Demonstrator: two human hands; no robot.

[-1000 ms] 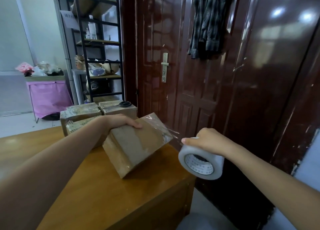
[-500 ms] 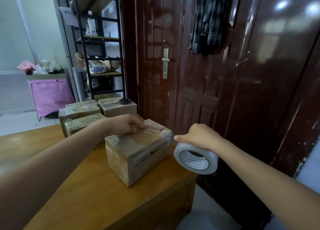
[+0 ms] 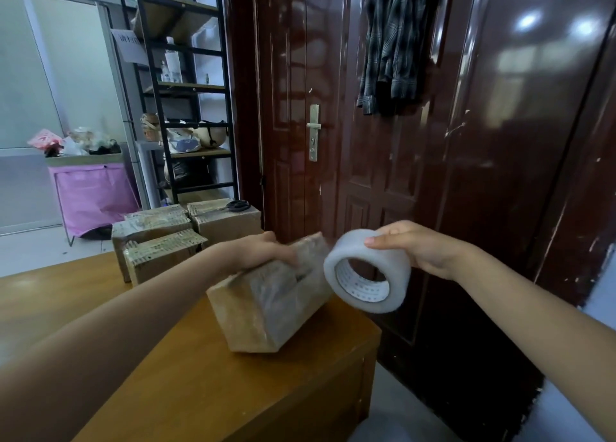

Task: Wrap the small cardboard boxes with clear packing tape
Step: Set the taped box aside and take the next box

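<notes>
Left hand (image 3: 263, 251) laid over the top far edge of the cardboard box (image 3: 270, 298), fingers curled down over that edge in a holding grip. Box tilted, one lower edge on the wooden table (image 3: 186, 388), raised end toward the right hand (image 3: 423, 251); clear film visible over its faces, blurred. Right hand closed on the tape roll (image 3: 366, 271), thumb on the near upper rim, fingers behind it, roll held in the air just right of the box's raised end and past the table's edge. Whether a strand of tape joins roll and box: cannot tell. Beyond the left grip, near the table's far side, a cluster of other boxes (image 3: 160, 238); on the rightmost of them, black scissors (image 3: 237, 205). Behind both hands, a dark red door (image 3: 350, 141).
</notes>
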